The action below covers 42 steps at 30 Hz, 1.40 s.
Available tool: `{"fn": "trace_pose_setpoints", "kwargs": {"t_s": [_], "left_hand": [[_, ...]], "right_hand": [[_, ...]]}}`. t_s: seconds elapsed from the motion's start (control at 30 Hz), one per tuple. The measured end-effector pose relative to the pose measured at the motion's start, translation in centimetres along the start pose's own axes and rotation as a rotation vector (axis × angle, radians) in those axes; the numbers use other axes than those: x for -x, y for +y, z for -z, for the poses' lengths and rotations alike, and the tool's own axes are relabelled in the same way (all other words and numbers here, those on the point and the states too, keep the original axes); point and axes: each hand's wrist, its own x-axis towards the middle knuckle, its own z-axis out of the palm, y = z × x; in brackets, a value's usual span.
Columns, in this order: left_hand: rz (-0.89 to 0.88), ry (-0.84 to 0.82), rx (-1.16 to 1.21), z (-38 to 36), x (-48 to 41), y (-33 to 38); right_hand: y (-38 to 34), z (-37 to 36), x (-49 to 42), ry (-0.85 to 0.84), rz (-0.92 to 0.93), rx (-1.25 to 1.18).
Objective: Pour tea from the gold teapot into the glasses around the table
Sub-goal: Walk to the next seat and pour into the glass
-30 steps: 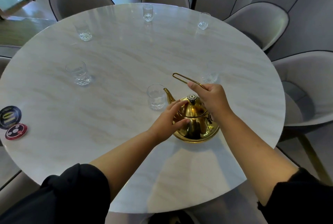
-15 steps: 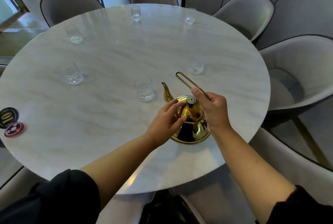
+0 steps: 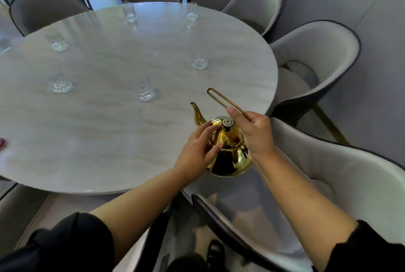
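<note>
The gold teapot (image 3: 228, 153) hangs over the near right edge of the round marble table (image 3: 109, 131), spout pointing up-left. My right hand (image 3: 255, 133) grips its long wire handle. My left hand (image 3: 198, 151) rests on the pot's shoulder, fingertips on the lid beside the knob. Several clear glasses stand around the table: the nearest glass (image 3: 144, 90) left of the spout, one glass (image 3: 199, 63) at centre right, another glass (image 3: 61, 85) to the left, and more at the far side.
Grey upholstered chairs ring the table; one chair (image 3: 328, 175) is right under my right arm, another chair (image 3: 317, 59) stands further right. A red coaster (image 3: 2, 142) peeks in at the left table edge.
The view and the teapot have shifted right along the table's edge; the pot now sits past the rim, over the chair. Both hands keep the same hold on it.
</note>
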Motion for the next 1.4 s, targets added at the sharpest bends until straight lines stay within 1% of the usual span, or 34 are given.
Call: {"fn": "trace_pose_setpoints", "kwargs": {"t_s": [0.2, 0.37, 0.47, 0.8, 0.9, 1.07, 1.27, 1.4], "left_hand": [[-0.105, -0.085, -0.025, -1.7, 3.2, 3.2], [-0.212, -0.174, -0.016, -3.1, 5.6, 5.6], [-0.265, -0.218, -0.005, -4.3, 7.0, 7.3], [-0.470, -0.381, 0.085, -9.5, 10.7, 16.7], [-0.514, -0.423, 0.114, -12.0, 11.9, 19.6], [-0.613, -0.446, 0.143, -17.8, 13.9, 24.4], [-0.627, -0.500, 0.175, -25.7, 16.6, 29.4], [-0.578, -0.590, 0.170, -30.6, 17.4, 31.6]], "right_hand": [[-1.1, 3.1, 5.6, 0.116, 0.058, 0.020], [-2.4, 5.1, 10.9, 0.253, 0.093, -0.011], [-3.5, 6.5, 13.8, 0.315, 0.114, 0.034], [-8.3, 14.3, 22.6, 0.627, 0.143, 0.109], [-9.3, 17.4, 25.0, 0.699, 0.140, 0.125], [-10.9, 23.5, 29.2, 0.800, 0.088, 0.088], [-11.0, 31.9, 33.3, 0.844, 0.048, 0.148], [-10.1, 37.2, 34.8, 0.849, 0.019, 0.195]]}}
